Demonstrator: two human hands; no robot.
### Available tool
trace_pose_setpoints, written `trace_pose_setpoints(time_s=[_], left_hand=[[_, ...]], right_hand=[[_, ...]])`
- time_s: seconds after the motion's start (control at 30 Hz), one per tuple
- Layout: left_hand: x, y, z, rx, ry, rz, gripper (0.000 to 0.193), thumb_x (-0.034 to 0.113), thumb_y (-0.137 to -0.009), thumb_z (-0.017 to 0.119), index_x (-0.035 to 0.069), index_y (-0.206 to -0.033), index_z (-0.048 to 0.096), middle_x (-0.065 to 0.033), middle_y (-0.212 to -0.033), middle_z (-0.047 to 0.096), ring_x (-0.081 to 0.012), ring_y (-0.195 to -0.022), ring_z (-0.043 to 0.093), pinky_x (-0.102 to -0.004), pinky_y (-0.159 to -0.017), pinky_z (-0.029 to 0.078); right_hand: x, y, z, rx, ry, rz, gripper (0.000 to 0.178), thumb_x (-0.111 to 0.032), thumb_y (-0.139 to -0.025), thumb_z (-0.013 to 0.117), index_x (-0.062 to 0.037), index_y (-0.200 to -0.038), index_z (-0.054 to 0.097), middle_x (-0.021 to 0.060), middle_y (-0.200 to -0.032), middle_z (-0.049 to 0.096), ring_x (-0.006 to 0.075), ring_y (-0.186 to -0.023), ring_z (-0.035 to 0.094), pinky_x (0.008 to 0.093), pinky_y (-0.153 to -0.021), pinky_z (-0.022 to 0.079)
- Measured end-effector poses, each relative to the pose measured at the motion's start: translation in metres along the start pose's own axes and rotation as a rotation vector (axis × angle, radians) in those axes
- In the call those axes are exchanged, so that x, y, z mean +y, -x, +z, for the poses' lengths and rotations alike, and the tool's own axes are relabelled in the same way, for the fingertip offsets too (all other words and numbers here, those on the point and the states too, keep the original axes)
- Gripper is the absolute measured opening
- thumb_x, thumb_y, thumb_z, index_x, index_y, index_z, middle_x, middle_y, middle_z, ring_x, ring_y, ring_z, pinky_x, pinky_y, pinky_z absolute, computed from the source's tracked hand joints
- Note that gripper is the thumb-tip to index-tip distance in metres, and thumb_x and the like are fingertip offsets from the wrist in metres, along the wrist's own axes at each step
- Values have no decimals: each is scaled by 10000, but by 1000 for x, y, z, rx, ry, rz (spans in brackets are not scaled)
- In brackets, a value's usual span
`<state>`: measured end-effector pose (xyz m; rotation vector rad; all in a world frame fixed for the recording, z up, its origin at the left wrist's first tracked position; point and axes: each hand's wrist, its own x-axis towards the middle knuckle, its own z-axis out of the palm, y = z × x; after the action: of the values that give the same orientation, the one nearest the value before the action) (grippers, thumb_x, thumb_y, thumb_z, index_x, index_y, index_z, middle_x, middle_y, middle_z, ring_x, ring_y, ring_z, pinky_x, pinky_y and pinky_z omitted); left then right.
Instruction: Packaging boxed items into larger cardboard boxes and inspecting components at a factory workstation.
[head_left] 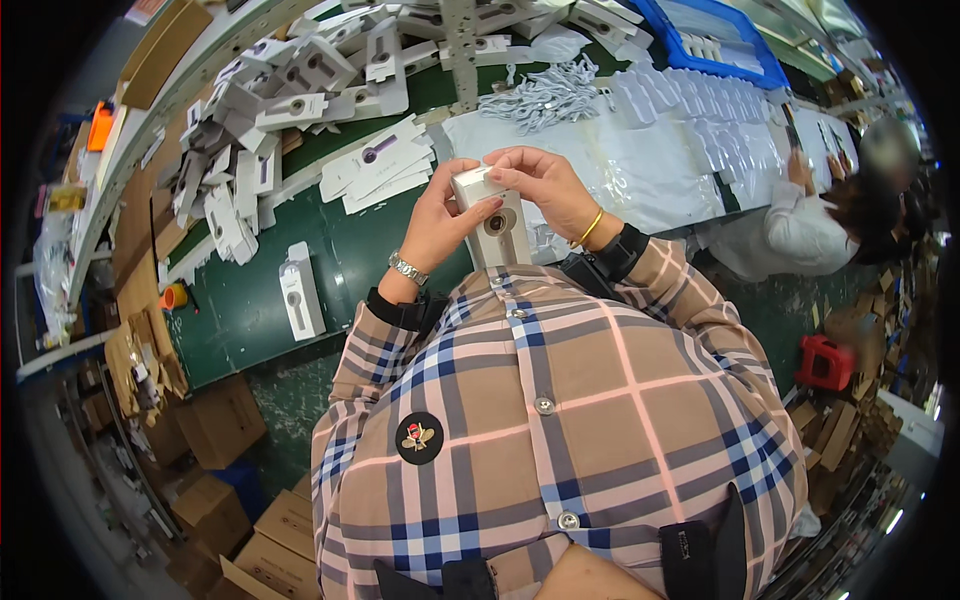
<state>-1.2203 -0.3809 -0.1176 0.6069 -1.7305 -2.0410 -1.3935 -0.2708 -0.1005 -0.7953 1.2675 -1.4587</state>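
Note:
Close to my body stands a white printed carton box with a dark round picture on its front. My left hand grips the box's upper left side, thumb across the front. With bent fingers, my right hand pinches the top end near the flap. What lies inside the box is hidden. To the left, a similar white box lies alone on the green tabletop. Beyond my left hand are several flat unfolded cartons.
A heap of white boxes covers the far left. White cables lie bundled beyond my hands, beside clear plastic trays and a blue crate. A co-worker sits at right near a red stool. A metal post rises behind.

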Motion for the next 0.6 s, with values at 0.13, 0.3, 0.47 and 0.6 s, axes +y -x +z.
trace_pose_setpoints(time_s=[0.13, 0.3, 0.47, 0.6], left_hand=[[3, 15, -2, 62, -100, 31, 562, 241, -860, 840, 87, -1305, 533, -69, -1096, 665, -151, -984, 667, -301, -814, 574], [4, 36, 4, 137, -264, 4, 577, 177, -877, 818, 87, -1360, 515, -56, -1155, 638, -136, -1014, 654, -302, -857, 573], [1, 62, 19, 265, -217, -8, 586, 133, -892, 799, 75, -1400, 513, -39, -1199, 621, -126, -1036, 645, -287, -883, 563], [-27, 92, 18, 458, -308, 192, 543, 180, -889, 772, 71, -1378, 565, -63, -1172, 675, -157, -1003, 656, -309, -908, 538]], right_hand=[[-8, -5, 6, -75, -162, 141, 63, -150, -940, 700, -91, -930, 681, 6, -1168, 622, 123, -1035, 604, 304, -932, 482], [2, -16, 2, -235, -221, 230, 85, -107, -928, 673, -101, -859, 624, 3, -1148, 607, 130, -1047, 585, 297, -934, 468], [12, -10, 7, -380, -216, 185, 102, -73, -915, 678, -91, -843, 608, 31, -1202, 583, 148, -1102, 565, 307, -952, 461], [16, 5, 22, -474, -60, 1, 114, -82, -883, 724, -76, -831, 622, 52, -1207, 584, 155, -1100, 574, 314, -957, 473]])
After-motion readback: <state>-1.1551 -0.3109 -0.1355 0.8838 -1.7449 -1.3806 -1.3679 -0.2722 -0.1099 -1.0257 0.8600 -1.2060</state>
